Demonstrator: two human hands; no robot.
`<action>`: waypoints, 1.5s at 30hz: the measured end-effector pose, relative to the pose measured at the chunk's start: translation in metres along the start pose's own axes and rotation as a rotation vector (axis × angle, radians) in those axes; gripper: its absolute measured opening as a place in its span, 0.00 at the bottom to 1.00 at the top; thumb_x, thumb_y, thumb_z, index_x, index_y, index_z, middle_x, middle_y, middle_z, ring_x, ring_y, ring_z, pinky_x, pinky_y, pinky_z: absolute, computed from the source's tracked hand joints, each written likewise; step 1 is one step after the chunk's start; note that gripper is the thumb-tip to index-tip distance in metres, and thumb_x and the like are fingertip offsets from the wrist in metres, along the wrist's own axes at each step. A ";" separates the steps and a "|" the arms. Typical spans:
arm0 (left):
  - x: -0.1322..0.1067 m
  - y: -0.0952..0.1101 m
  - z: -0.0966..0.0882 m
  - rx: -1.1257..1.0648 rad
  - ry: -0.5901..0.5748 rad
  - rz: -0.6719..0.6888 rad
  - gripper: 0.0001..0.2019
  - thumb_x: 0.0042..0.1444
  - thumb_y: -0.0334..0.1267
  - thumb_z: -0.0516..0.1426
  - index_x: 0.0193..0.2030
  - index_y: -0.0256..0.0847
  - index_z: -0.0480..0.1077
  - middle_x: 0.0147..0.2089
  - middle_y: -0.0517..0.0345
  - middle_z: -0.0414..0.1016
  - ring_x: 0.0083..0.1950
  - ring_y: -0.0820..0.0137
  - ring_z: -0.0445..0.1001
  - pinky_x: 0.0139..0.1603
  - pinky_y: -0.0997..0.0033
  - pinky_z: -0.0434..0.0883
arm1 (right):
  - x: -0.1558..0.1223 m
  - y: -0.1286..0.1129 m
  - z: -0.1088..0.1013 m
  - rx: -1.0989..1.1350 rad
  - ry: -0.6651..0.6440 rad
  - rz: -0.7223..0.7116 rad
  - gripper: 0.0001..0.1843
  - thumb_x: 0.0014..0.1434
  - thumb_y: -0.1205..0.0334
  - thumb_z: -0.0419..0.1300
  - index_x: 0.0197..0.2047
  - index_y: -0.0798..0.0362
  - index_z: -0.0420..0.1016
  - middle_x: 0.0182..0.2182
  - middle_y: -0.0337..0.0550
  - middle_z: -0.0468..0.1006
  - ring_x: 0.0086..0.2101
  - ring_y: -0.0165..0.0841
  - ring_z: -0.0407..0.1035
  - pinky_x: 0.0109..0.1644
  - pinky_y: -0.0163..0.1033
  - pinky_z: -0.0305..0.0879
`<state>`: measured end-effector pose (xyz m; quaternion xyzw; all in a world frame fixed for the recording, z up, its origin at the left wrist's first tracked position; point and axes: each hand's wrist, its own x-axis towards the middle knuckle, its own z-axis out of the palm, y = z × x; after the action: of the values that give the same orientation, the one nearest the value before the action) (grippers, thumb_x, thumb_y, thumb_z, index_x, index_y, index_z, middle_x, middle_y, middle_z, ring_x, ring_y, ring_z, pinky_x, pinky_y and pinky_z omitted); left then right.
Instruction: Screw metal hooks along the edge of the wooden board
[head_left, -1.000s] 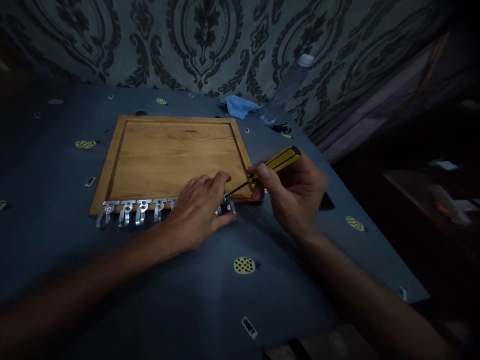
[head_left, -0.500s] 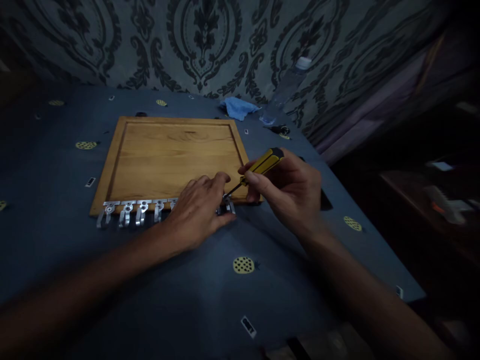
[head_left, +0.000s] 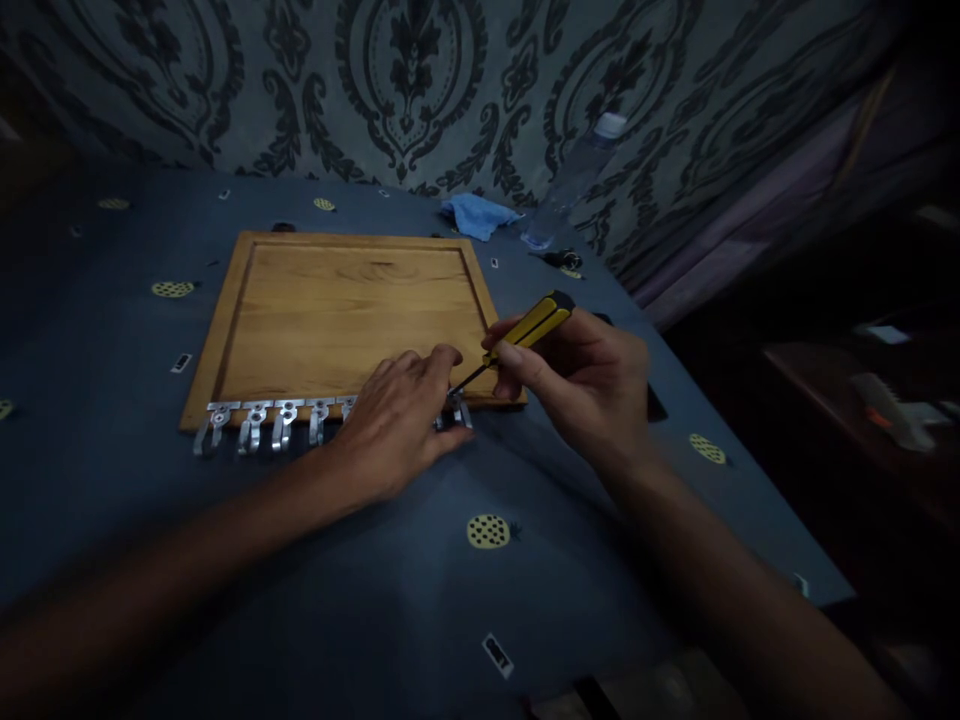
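Observation:
A wooden board point(head_left: 360, 310) with a raised border lies flat on the blue patterned table cover. Along its near edge runs a metal hook rail point(head_left: 287, 408) with several silvery double hooks hanging past the edge. My left hand point(head_left: 401, 420) is closed over the rail's right part, thumb below and fingers on the board, hiding some hooks. Between the thumb and fingers of my right hand point(head_left: 581, 375) is a yellow and black screwdriver point(head_left: 534, 322). It slants down to the left, its tip at the rightmost hook point(head_left: 459, 408); any screw head there is too small to make out.
Behind the board lie a crumpled blue cloth point(head_left: 480, 216) and a clear plastic bottle point(head_left: 571, 185) with a white cap. A small dark object point(head_left: 561, 259) rests near them. A dark flat object point(head_left: 655, 402) is partly hidden behind my right hand. Patterned wallpaper point(head_left: 412, 90) rises at the back.
My right hand and the screwdriver handle have shifted slightly right, while the tip stays at the rightmost hook. My left hand and the board hold their places.

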<state>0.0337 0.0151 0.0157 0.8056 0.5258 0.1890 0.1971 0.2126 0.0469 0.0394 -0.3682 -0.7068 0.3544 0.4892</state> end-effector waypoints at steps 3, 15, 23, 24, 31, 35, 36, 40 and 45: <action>0.000 0.000 0.000 -0.002 -0.007 -0.012 0.26 0.58 0.41 0.67 0.58 0.41 0.61 0.50 0.50 0.76 0.53 0.55 0.74 0.55 0.52 0.71 | -0.007 0.005 0.007 -0.103 0.111 -0.061 0.12 0.56 0.52 0.73 0.34 0.49 0.78 0.26 0.34 0.76 0.22 0.27 0.70 0.25 0.35 0.71; 0.000 0.002 -0.004 -0.026 -0.033 -0.027 0.28 0.57 0.40 0.68 0.59 0.42 0.60 0.51 0.50 0.76 0.54 0.55 0.73 0.57 0.50 0.70 | -0.007 0.005 0.009 -0.035 0.286 -0.090 0.16 0.58 0.44 0.70 0.34 0.45 0.72 0.27 0.34 0.74 0.19 0.27 0.68 0.21 0.36 0.67; 0.002 0.003 -0.005 -0.001 -0.068 -0.043 0.27 0.58 0.42 0.68 0.59 0.40 0.60 0.51 0.49 0.76 0.54 0.54 0.73 0.57 0.51 0.70 | -0.010 0.013 0.010 -0.091 0.223 -0.076 0.15 0.60 0.47 0.69 0.34 0.47 0.72 0.25 0.33 0.73 0.20 0.27 0.68 0.23 0.35 0.69; 0.002 0.003 -0.005 0.000 -0.066 -0.040 0.27 0.58 0.42 0.67 0.58 0.40 0.60 0.51 0.50 0.76 0.54 0.54 0.73 0.56 0.51 0.70 | -0.010 0.013 0.011 -0.093 0.221 -0.070 0.16 0.60 0.46 0.69 0.33 0.48 0.72 0.25 0.33 0.73 0.20 0.27 0.68 0.22 0.34 0.69; 0.000 0.001 -0.002 -0.009 -0.031 -0.024 0.25 0.58 0.41 0.67 0.57 0.42 0.61 0.50 0.51 0.76 0.52 0.56 0.74 0.54 0.52 0.71 | -0.007 0.009 0.008 -0.076 0.167 -0.038 0.15 0.56 0.47 0.72 0.34 0.47 0.75 0.25 0.33 0.74 0.21 0.27 0.69 0.25 0.35 0.72; 0.000 0.000 -0.001 -0.007 -0.017 -0.012 0.25 0.58 0.40 0.67 0.56 0.42 0.61 0.49 0.51 0.76 0.52 0.56 0.74 0.54 0.52 0.71 | -0.002 0.005 -0.003 -0.071 0.006 -0.019 0.16 0.57 0.47 0.72 0.42 0.47 0.79 0.30 0.35 0.78 0.24 0.29 0.72 0.30 0.37 0.76; 0.000 0.000 -0.001 -0.007 -0.012 -0.006 0.25 0.58 0.40 0.67 0.56 0.42 0.60 0.49 0.52 0.75 0.52 0.56 0.74 0.54 0.52 0.71 | -0.001 0.005 -0.005 -0.075 -0.038 -0.007 0.17 0.57 0.47 0.72 0.44 0.47 0.80 0.32 0.36 0.80 0.25 0.29 0.73 0.32 0.37 0.77; 0.000 0.000 -0.001 -0.003 -0.017 -0.009 0.25 0.58 0.41 0.67 0.56 0.42 0.60 0.50 0.51 0.75 0.52 0.55 0.74 0.54 0.53 0.70 | 0.001 0.004 -0.010 -0.054 -0.087 0.012 0.15 0.57 0.50 0.72 0.43 0.49 0.81 0.34 0.37 0.81 0.26 0.28 0.75 0.32 0.35 0.76; -0.001 -0.001 0.000 0.006 -0.006 0.014 0.25 0.58 0.41 0.67 0.55 0.41 0.60 0.49 0.51 0.76 0.52 0.55 0.74 0.51 0.55 0.70 | -0.003 0.003 -0.001 -0.036 -0.038 0.031 0.14 0.55 0.50 0.74 0.38 0.48 0.79 0.30 0.34 0.80 0.23 0.27 0.72 0.25 0.33 0.75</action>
<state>0.0328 0.0150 0.0152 0.8105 0.5199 0.1864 0.1949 0.2152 0.0459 0.0360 -0.3810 -0.7164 0.3563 0.4634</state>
